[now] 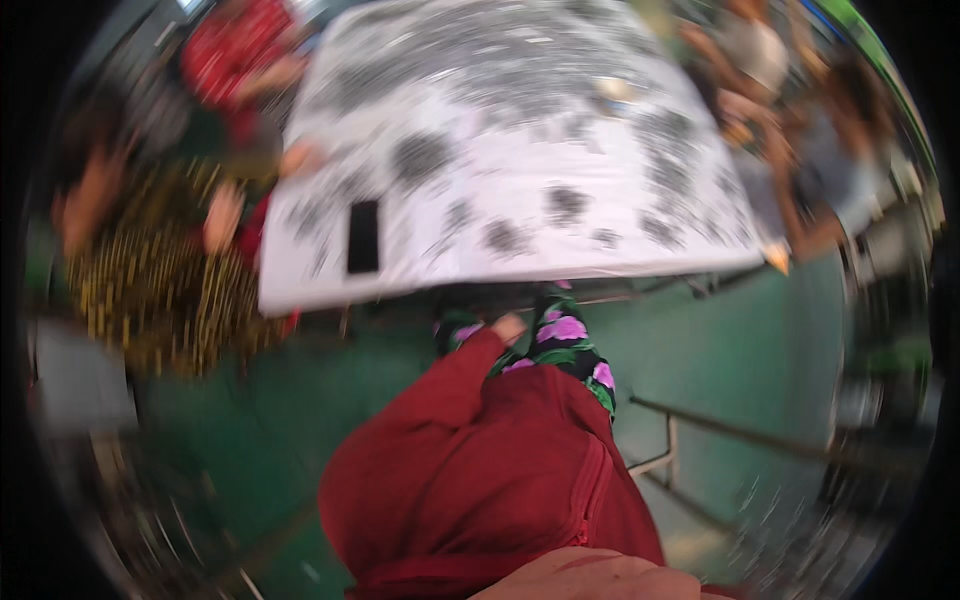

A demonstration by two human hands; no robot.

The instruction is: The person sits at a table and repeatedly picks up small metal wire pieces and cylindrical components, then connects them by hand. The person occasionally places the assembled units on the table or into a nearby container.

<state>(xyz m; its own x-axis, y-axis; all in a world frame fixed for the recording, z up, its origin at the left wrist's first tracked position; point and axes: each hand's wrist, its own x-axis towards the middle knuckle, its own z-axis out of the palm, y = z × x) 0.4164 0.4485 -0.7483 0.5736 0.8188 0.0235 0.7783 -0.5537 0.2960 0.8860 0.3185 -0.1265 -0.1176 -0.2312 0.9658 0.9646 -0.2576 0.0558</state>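
Note:
My left hand (508, 327) rests against my lap, on dark trousers (562, 330) with pink and green flowers. The red sleeve (420, 410) of that arm runs down to it. Motion blur smears its fingers, so I cannot tell whether it holds anything. No part of my right hand shows. In front of me stands a table with a white cover (470, 260), its near edge just beyond my knees. Small dark pieces lie scattered over it, some gathered in loose heaps such as a dark heap (420, 157). A black phone (364, 237) lies near the left corner.
A person in a yellow-and-black patterned top (180, 270) sits at the left, with another in red (235, 55) beyond. More people sit along the right side. A pale round object (615, 95) is on the table's far right. Metal legs (670, 450) stand on the green floor (740, 350).

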